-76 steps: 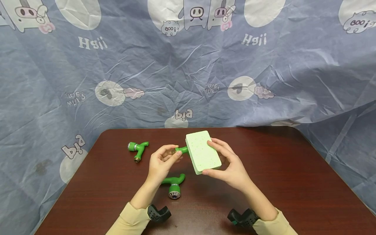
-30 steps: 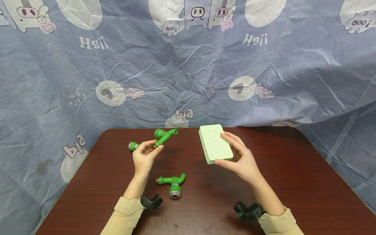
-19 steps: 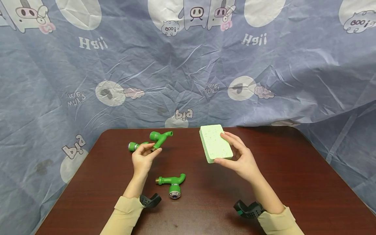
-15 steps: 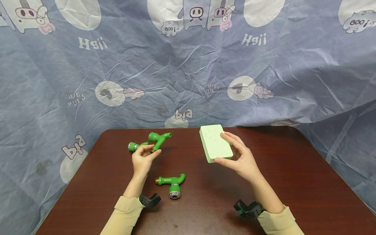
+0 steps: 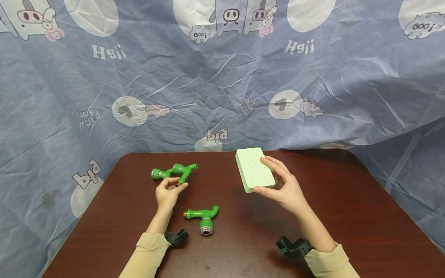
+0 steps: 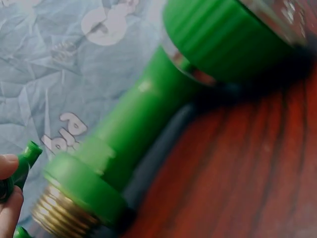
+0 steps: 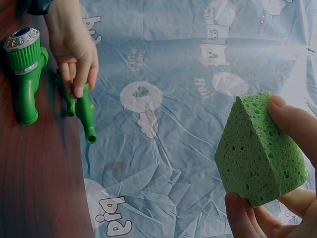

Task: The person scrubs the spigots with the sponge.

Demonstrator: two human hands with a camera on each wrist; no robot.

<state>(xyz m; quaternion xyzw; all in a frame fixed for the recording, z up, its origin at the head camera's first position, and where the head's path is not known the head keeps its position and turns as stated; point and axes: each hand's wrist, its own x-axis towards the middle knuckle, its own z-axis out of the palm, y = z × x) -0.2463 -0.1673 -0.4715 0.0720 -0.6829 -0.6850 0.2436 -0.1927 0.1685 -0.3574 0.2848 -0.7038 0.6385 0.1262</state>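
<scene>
In the head view my left hand [image 5: 167,195] pinches a green tap [image 5: 186,173] by its threaded brass end. The tap's knob overlaps a second green tap [image 5: 159,174], which lies at the table's back left, partly hidden. My right hand [image 5: 286,189] holds a pale green sponge [image 5: 255,168] up by its edges, thumb below and fingers along the far side. Pores show on the sponge [image 7: 257,153] in the right wrist view. A third green tap [image 5: 205,214] lies nearer me, its brass thread pointing left; it looms large and blurred in the left wrist view.
The dark brown wooden table [image 5: 330,216] has its back edge against a blue-grey printed cloth [image 5: 222,77]. A black camera mount [image 5: 176,237] sits on the left wrist, and another black mount [image 5: 294,247] on the right.
The tap in my left hand was behind the sponge; it has since come out, gone left and sunk towards the back-left tap. The sponge moved slightly up and right, then stayed still.
</scene>
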